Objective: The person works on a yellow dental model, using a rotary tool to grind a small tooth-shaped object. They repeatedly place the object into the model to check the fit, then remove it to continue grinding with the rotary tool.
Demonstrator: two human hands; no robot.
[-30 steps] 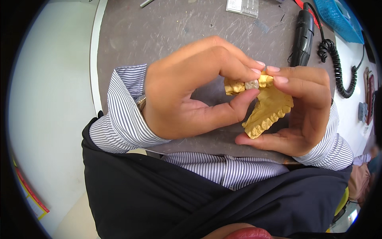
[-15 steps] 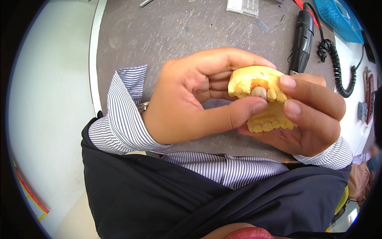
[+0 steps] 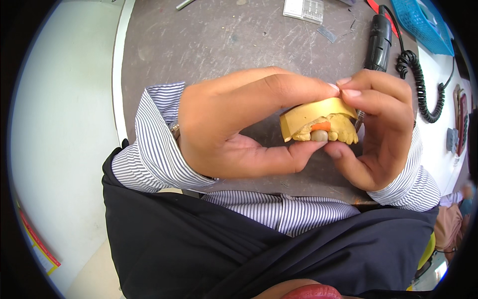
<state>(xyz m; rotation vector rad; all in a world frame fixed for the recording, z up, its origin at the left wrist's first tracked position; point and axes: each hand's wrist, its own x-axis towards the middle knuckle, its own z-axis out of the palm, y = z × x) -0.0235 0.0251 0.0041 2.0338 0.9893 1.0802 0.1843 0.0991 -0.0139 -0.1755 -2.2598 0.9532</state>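
A yellow plaster dental model (image 3: pixel 318 119) is held between both hands above the dark worktop (image 3: pixel 219 45). Its flat base faces up and its teeth point down. An orange patch and a small grey tooth cap (image 3: pixel 319 135) show on the front of the teeth. My left hand (image 3: pixel 239 124) pinches the model from the left, index finger on the base and thumb under the grey cap. My right hand (image 3: pixel 378 124) grips its right end with fingertips on top and thumb below. A thin metal tip shows between the right fingers.
A black rotary handpiece (image 3: pixel 378 40) with a coiled cord (image 3: pixel 418 84) lies at the back right. A blue basket (image 3: pixel 423 25) sits in the far right corner, and a small clear box (image 3: pixel 303 9) rests at the back. The worktop's pale rim (image 3: pixel 118 74) curves on the left.
The model has been turned over in my hands: its base now faces up and the teeth point down. Both hands shifted their grip around it.
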